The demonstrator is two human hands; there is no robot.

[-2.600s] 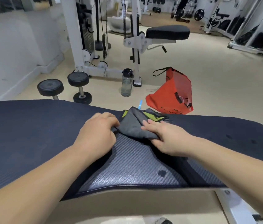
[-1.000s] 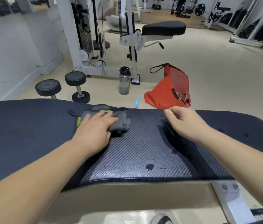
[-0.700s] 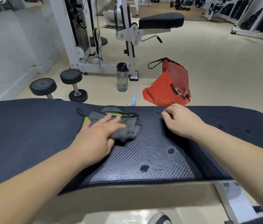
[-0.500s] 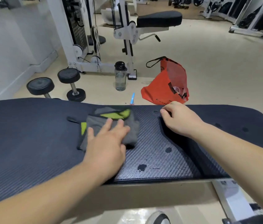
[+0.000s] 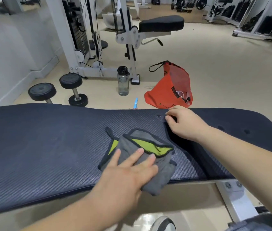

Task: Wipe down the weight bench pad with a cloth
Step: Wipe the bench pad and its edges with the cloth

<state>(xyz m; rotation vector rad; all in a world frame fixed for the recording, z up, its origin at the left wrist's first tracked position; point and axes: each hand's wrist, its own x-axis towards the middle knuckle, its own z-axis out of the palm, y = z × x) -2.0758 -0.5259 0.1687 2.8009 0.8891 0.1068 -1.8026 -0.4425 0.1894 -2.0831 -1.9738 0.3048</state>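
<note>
The dark blue textured bench pad (image 5: 45, 147) runs across the whole view. A grey cloth (image 5: 148, 142) with black edging and a lime-green underside lies on it near the front edge, one corner hanging over. My left hand (image 5: 128, 174) presses flat on the cloth with fingers spread. My right hand (image 5: 184, 125) rests on the pad near its far edge, fingers curled down against the surface, holding nothing that I can see.
On the beige floor beyond the pad stand two black dumbbells (image 5: 56, 90), a clear water bottle (image 5: 123, 81) and an orange bag (image 5: 173, 87). A white cable machine with a black seat (image 5: 162, 24) is behind them. The bench's white frame (image 5: 232, 197) shows at lower right.
My left hand has dragged the cloth from the pad's far edge toward the near edge and slightly right, covering the dark wet spots. My right hand stayed planted near the far edge.
</note>
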